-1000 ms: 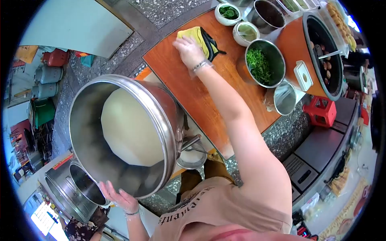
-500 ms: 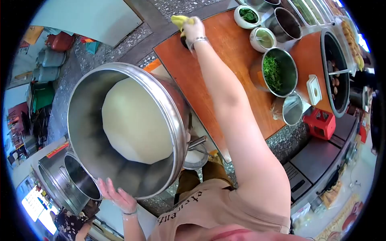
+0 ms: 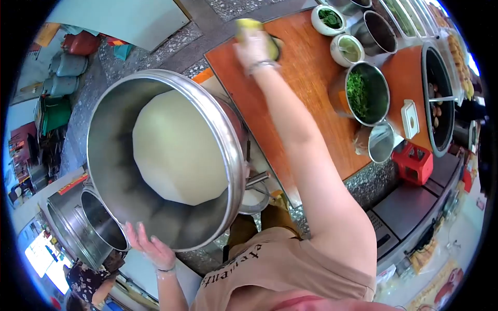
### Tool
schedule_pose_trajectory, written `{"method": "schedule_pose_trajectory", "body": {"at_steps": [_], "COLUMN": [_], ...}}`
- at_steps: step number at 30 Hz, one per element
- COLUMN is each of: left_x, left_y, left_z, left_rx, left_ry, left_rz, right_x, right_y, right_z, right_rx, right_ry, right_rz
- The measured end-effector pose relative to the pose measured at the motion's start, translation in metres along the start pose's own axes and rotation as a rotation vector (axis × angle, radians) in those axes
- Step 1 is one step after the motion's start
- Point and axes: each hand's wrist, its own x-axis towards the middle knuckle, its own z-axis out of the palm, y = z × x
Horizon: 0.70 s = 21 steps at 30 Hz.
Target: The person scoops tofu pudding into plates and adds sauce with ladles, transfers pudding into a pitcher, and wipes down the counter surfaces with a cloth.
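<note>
My right hand [image 3: 252,52] wears a thin clear glove and grips a yellow-green cloth [image 3: 249,24], pressed near the far left corner of the brown wooden table [image 3: 311,88]. Part of the cloth shows on both sides of the hand, with a dark edge at its right. My left hand [image 3: 152,250], also gloved, has its fingers stretched and apart at the near rim of a large steel pot [image 3: 116,171]; whether it touches the rim is hard to tell. Inside that pot lies a smooth, cream-white mass [image 3: 179,147].
Along the table's right side stand a steel pot of chopped greens [image 3: 358,93], two white jars [image 3: 346,50] and a large brown pot [image 3: 410,78]. A red stool [image 3: 413,161] is beyond. More steel pots [image 3: 78,223] stand at left, with another person [image 3: 88,280] near them.
My right hand has moved slightly right and nearer with the cloth, which has spread out more. My left hand stays at the pot's rim. The view has shifted a little.
</note>
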Motion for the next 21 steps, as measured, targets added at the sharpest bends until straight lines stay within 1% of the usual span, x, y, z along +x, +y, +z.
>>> {"method": "schedule_pose_trajectory", "body": {"at_steps": [1,2,3,4,6,8,10,12,13,15,16,17,18,19,20,21], "left_x": [0.001,0.002,0.003,0.005,0.007,0.004,0.004,0.005,0.004,0.004,0.005,0.006,0.006,0.005,0.004,0.005], "left_y": [0.001,0.004,0.006,0.007,0.008,0.006,0.004,0.003,0.004,0.003,0.004,0.005,0.005,0.005,0.005,0.005], "left_z": [0.001,0.0,-0.002,-0.004,-0.003,-0.004,-0.002,-0.002,-0.003,-0.002,-0.001,0.001,0.001,-0.002,-0.003,-0.002], "left_rx": [0.011,0.011,0.034,0.057,0.043,0.027,0.024,0.029,0.025,0.04,0.056,0.053,0.059,0.065,0.066,0.048], "left_ry": [0.013,0.015,-0.003,-0.018,-0.003,-0.006,-0.001,-0.001,-0.012,0.0,0.015,0.02,0.014,0.005,0.002,-0.005], "left_rz": [0.001,0.003,-0.002,-0.005,-0.005,-0.01,-0.014,-0.017,-0.015,-0.005,0.004,0.002,0.005,0.01,0.013,0.019], "right_x": [-0.002,-0.01,-0.015,-0.02,-0.043,-0.028,-0.002,0.012,0.016,0.029,0.02,0.01,0.006,-0.006,-0.013,-0.015], "right_y": [-0.016,-0.027,-0.034,-0.037,-0.026,-0.006,0.029,0.035,0.033,0.023,0.001,-0.015,-0.027,-0.045,-0.053,-0.056], "right_z": [0.008,0.008,0.003,0.007,0.001,-0.016,-0.016,-0.036,-0.026,-0.003,0.003,0.016,0.03,0.023,0.033,0.039], "right_rx": [0.11,0.116,0.215,0.282,0.123,-0.132,-0.193,-0.279,-0.278,-0.183,-0.174,-0.18,-0.051,0.173,0.22,0.25], "right_ry": [-0.066,-0.094,-0.22,-0.359,-0.097,-0.236,-0.008,0.181,0.176,0.06,0.001,0.024,-0.007,-0.117,-0.135,-0.174], "right_rz": [-0.11,-0.209,-0.261,-0.27,-0.515,-0.395,-0.061,0.135,0.13,0.178,0.113,0.036,0.012,0.023,-0.142,-0.181]}}
